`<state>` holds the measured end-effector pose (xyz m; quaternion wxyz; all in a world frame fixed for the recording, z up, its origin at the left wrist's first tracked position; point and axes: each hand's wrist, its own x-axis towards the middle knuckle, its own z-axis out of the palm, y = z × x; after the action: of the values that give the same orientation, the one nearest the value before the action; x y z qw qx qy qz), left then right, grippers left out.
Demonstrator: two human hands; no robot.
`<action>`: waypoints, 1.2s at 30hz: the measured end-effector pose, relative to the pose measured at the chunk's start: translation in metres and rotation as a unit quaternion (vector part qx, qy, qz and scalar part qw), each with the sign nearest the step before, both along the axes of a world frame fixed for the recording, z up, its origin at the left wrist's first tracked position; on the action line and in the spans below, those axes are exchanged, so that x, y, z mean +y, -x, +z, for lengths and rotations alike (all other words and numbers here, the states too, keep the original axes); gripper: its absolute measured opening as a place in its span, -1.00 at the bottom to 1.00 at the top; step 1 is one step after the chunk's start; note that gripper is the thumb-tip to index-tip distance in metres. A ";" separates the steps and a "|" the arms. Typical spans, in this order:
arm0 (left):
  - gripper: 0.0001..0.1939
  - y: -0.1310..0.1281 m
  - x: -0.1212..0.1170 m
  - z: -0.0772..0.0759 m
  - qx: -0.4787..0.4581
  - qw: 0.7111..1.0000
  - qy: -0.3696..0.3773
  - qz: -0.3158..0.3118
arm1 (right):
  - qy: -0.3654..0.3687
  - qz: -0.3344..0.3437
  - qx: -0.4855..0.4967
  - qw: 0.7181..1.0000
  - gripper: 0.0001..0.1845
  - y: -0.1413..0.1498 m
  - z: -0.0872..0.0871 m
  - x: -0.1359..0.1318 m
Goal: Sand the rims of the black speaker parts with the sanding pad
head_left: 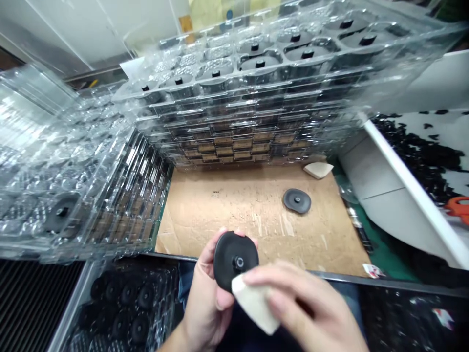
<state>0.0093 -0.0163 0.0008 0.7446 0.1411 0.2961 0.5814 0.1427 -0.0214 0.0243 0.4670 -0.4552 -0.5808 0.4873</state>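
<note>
My left hand grips a black disc-shaped part by its edge, its face with a short central post turned up toward me. Between the thumb and fingers of my right hand is a cream-coloured wedge sponge. The sponge's tip lies against or just over the disc near the post; exact contact is hard to tell. A second black part, wavy-edged with a central post, rests on the cardboard sheet. Another cream wedge lies at the sheet's far right corner.
Tall stacks of clear plastic trays stand at the back and left, the top ones holding black discs. A lower tray of black parts sits at bottom left. On the right, a white bin holds black scraps and orange-handled scissors.
</note>
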 end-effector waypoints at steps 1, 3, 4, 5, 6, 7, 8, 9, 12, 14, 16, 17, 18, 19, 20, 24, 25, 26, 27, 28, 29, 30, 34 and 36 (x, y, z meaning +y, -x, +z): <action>-0.40 -0.001 0.001 0.002 0.009 1.000 0.012 0.011 | 0.085 -0.015 0.090 0.992 -0.81 -0.003 -0.007 0.005; -0.38 -0.003 0.003 0.006 0.028 0.998 0.046 0.030 | 0.229 -0.093 0.213 0.945 -0.86 -0.010 -0.023 0.013; -0.37 -0.003 0.004 0.007 0.034 0.997 0.063 0.035 | 0.271 -0.131 0.243 0.922 -0.82 -0.014 -0.030 0.015; -0.37 -0.003 0.005 0.008 0.036 0.996 0.075 0.040 | 0.294 -0.157 0.253 0.908 -0.77 -0.018 -0.037 0.016; -0.37 -0.003 0.006 0.008 0.036 0.995 0.082 0.043 | 0.301 -0.176 0.245 0.905 -0.74 -0.023 -0.041 0.017; -0.38 -0.003 0.006 0.008 0.034 0.995 0.085 0.042 | 0.291 -0.185 0.224 0.912 -0.72 -0.028 -0.042 0.016; -0.38 -0.004 0.007 0.007 0.034 0.995 0.089 0.040 | 0.266 -0.187 0.189 0.927 -0.72 -0.031 -0.040 0.016; -0.38 -0.005 0.006 0.007 0.036 0.994 0.094 0.035 | 0.225 -0.184 0.145 0.946 -0.74 -0.033 -0.035 0.015; -0.38 -0.008 0.003 0.008 0.041 0.993 0.109 0.015 | 0.043 -0.157 -0.022 0.986 -0.78 -0.028 -0.010 0.012; -0.38 -0.007 0.002 0.008 0.047 0.992 0.114 -0.006 | -0.106 -0.104 -0.117 0.982 -0.70 -0.016 0.005 0.013; -0.38 -0.003 0.001 0.008 0.054 0.991 0.116 -0.030 | -0.205 -0.026 -0.165 0.964 -0.65 -0.005 0.015 0.016; -0.38 -0.001 0.001 0.007 0.060 0.990 0.119 -0.035 | -0.217 0.014 -0.177 0.960 -0.66 -0.001 0.017 0.019; -0.38 0.001 0.001 0.005 0.065 0.990 0.122 -0.036 | -0.208 0.053 -0.182 0.960 -0.68 0.001 0.018 0.022; -0.39 0.002 0.001 0.004 0.069 0.989 0.123 -0.033 | -0.183 0.086 -0.188 0.961 -0.70 0.003 0.019 0.025; -0.39 0.002 0.000 0.002 0.071 0.990 0.121 -0.032 | -0.162 0.104 -0.197 0.961 -0.71 0.005 0.019 0.028; -0.53 0.000 -0.001 0.000 0.043 0.990 0.111 -0.078 | -0.214 0.026 -0.203 0.955 -0.72 0.009 0.018 0.034; -0.54 0.000 -0.001 0.001 0.031 0.990 0.111 -0.079 | -0.222 0.024 -0.194 0.955 -0.72 0.008 0.018 0.033; -0.54 0.000 0.000 0.003 0.023 0.991 0.113 -0.073 | -0.219 0.041 -0.184 0.957 -0.72 0.005 0.018 0.032; -0.51 0.002 0.001 0.005 0.020 0.991 0.114 -0.063 | -0.205 0.070 -0.179 0.960 -0.73 0.001 0.018 0.029; -0.47 0.003 0.003 0.007 0.021 0.991 0.116 -0.056 | -0.184 0.095 -0.182 0.961 -0.74 -0.004 0.018 0.027; -0.44 0.004 0.005 0.009 0.022 0.991 0.120 -0.052 | -0.159 0.106 -0.198 0.961 -0.75 -0.010 0.019 0.025; -0.42 0.004 0.006 0.011 0.020 0.990 0.127 -0.051 | -0.141 0.099 -0.223 0.959 -0.76 -0.015 0.019 0.024; -0.44 -0.002 0.010 0.016 0.024 0.982 0.153 -0.106 | -0.200 0.075 -0.289 0.933 -0.72 -0.024 0.024 0.032; -0.55 -0.006 0.010 0.016 0.061 0.972 0.162 -0.158 | -0.263 0.171 -0.242 0.918 -0.66 -0.024 0.026 0.044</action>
<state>0.0154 -0.0066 0.0170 0.8203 0.0987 0.4051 0.3915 0.1664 0.0223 0.0505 0.3243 -0.3134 -0.8525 0.2642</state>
